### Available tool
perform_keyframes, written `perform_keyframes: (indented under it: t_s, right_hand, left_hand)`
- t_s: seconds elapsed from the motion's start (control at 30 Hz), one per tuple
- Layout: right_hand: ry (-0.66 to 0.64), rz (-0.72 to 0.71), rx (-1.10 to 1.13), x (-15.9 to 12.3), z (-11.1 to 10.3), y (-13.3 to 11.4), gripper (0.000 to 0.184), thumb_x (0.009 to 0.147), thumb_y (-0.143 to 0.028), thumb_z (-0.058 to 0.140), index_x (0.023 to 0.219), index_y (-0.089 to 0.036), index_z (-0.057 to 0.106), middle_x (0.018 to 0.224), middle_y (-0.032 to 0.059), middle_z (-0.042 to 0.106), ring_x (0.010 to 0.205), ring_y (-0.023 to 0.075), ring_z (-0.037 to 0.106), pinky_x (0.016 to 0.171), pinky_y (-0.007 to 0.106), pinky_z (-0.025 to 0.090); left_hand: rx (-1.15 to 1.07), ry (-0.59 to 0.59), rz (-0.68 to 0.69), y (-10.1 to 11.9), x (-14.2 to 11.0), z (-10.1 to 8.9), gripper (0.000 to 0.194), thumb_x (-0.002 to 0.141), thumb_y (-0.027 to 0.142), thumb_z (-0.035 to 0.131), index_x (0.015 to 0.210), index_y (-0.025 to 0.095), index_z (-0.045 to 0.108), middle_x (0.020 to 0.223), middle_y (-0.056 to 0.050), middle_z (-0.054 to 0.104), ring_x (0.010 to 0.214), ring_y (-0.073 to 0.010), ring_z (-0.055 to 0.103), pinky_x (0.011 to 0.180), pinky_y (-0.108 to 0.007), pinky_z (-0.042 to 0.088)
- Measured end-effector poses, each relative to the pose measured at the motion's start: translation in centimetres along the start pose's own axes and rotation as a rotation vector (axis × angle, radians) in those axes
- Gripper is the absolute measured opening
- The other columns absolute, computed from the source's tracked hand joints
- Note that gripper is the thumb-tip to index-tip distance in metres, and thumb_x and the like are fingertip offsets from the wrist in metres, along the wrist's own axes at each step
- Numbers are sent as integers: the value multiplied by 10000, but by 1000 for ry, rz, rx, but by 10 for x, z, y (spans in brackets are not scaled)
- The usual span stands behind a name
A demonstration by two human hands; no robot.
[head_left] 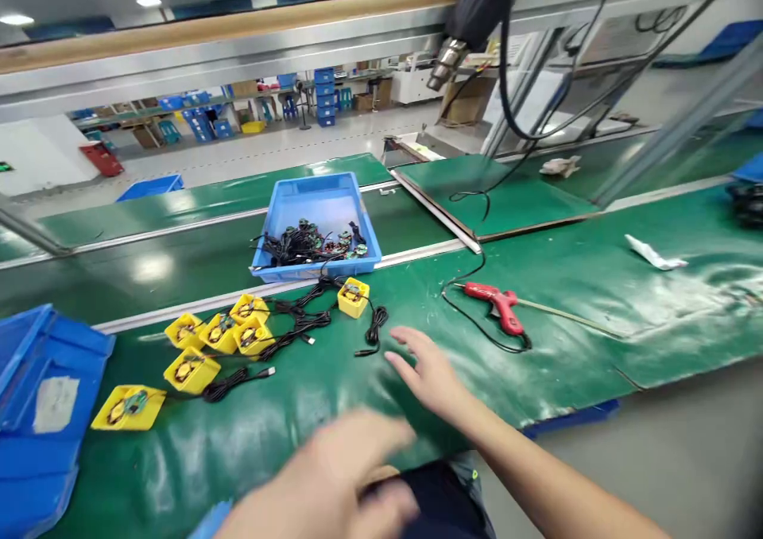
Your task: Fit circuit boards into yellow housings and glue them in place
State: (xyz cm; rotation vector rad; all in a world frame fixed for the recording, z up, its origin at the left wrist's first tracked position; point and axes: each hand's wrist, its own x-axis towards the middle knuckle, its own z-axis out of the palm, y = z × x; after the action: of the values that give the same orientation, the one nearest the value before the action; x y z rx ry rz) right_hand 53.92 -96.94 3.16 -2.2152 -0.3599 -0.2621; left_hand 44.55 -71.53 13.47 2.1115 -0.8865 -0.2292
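Observation:
My right hand point(430, 372) is over the green work surface point(286, 443), its thumb and fingers apart and nothing in them. It is nearest to a coiled black cable point(375, 326) that runs from a single yellow square housing point(354, 297) with a small circuit board inside. Lower and closer to me, my left hand point(334, 475) is blurred by motion; its thumb and fingers look apart, with no object visible between them. To the left stand several more yellow housings point(191, 370) holding boards and copper-coloured coils, their black USB cables point(238, 381) lying beside them.
A blue tray point(363, 265) of wired circuit boards stands behind the housings. A red glue gun point(497, 304) with a glue stick lies to the right. Blue bins point(51, 412) are at the left edge. A power driver point(470, 26) hangs overhead. A white packet point(654, 253) lies far right.

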Motion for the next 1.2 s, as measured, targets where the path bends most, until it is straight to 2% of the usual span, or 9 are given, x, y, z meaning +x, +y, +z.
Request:
perform_keyframes:
  t_s: [0.07,0.13,0.27,0.43,0.57,0.73,0.83,0.97,1.2]
  right_hand:
    - [18,92,21,28,6,6,369,904,-308,644,1244,-165,638,1281,172,662,1176,315,625,1031,519,516]
    - [22,147,35,53,16,10,429,854,-259,690,1267,-160,625,1271,168,668,1148,308,628,1027,509,508]
    - [44,200,61,83,34,14,383,797,-168,718,1175,-165,656,1078,129,726,1034,281,637,939,462,526]
    - [42,177,137,77,21,10,72,818,-137,640,826,-206,659,748,23,670,818,215,611,811,369,516]
    - [69,143,219,55,-15,-1,85,888,-243,578,855,-202,645,848,31,663,854,191,612,829,342,500]
    - [-92,134,345,39,-39,-17,130,895,-294,587,832,-195,643,699,-15,626,649,146,570,625,272,474]
    - [-190,-34,331,39,-34,-29,103,906,-240,604,834,-196,663,750,6,658,743,166,592,707,303,495]
    - [-159,-320,193,44,-21,-43,97,962,-200,594,912,-209,677,882,54,688,908,214,591,861,399,503]
    - [-103,-430,-21,55,1,-47,156,979,-153,561,1020,-217,697,1225,124,659,1188,284,554,974,520,491]
  left_hand:
    - [66,276,-177,-45,50,-7,480,986,335,505,1462,278,474,1273,-134,655,1144,-266,655,952,-475,575]
    - [132,513,-276,-92,95,-12,636,898,289,620,1498,233,416,1378,-162,589,1277,-308,586,1050,-535,513]
    - [76,439,-275,-158,159,-14,941,750,198,726,1569,201,262,1579,-194,419,1447,-329,447,1165,-533,417]
    - [54,406,-292,-165,189,-7,900,711,219,792,1502,214,363,1371,-140,632,1242,-285,640,1090,-475,496]
    - [95,432,-271,-143,165,3,808,674,249,837,1396,208,476,1357,-135,609,1282,-310,587,1122,-505,453]
    - [237,436,-235,-112,92,24,751,663,363,894,1293,208,516,1230,-107,606,1178,-303,604,1034,-492,509]
    - [242,429,-254,-103,55,36,687,667,405,909,1207,220,527,1135,-74,610,1067,-272,633,944,-444,551]
    - [194,423,-223,-102,31,40,701,699,413,901,1260,242,517,1192,-80,606,1126,-269,626,982,-432,537]
    - [92,347,-229,-101,24,29,768,758,434,856,1403,280,468,1333,-96,599,1230,-279,615,1046,-444,524]
